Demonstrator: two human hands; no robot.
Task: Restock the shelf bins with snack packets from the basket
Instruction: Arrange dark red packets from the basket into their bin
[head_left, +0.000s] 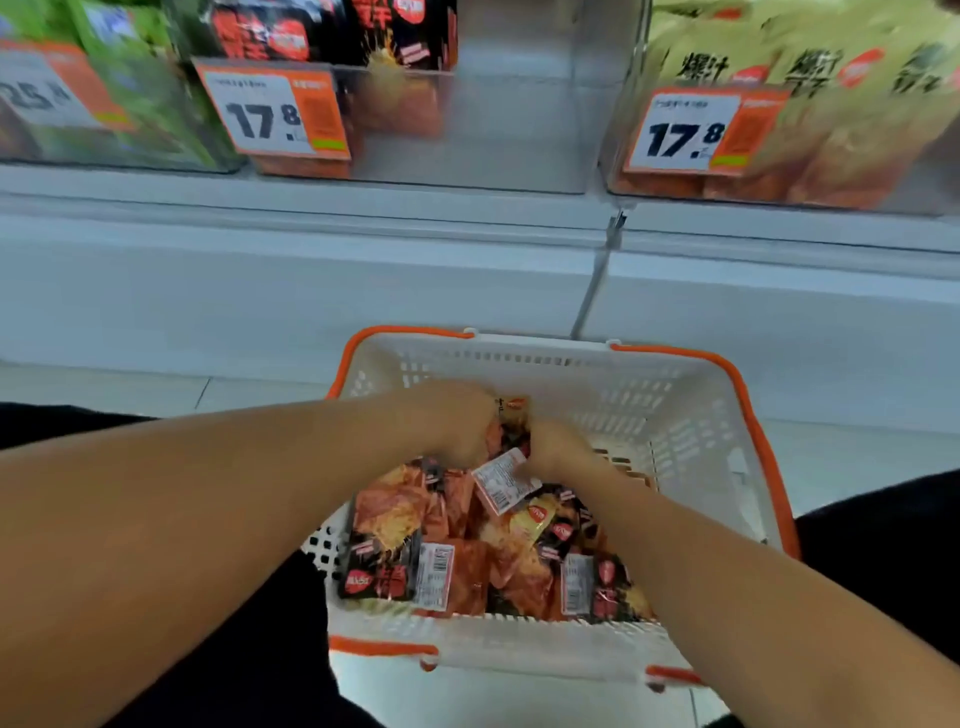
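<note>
The left hand is curled shut, fingers folded down over a bunch of glossy black-and-orange snack packets at the middle of the basket. Just beside it, the right hand is also closed, pinching a small flat packet whose white printed back label faces up. Both bare forearms reach in from the near side.

Below the hands lies a loose heap of packets, shiny, crinkled film pouches, mostly orange and black, with one yellow one among them; they overlap too much to count. They fill the near half of the basket, a white rectangular plastic one with slotted, perforated walls and an orange rim. It stands on a pale tiled floor.

Above, on the white shelf, stand three clear, hard-walled bins: the left bin holds green packs, the middle bin is partly filled with black-and-orange packs, and the right bin holds yellow packs. Three orange-edged price tags hang on them, two of them reading 17.8.
</note>
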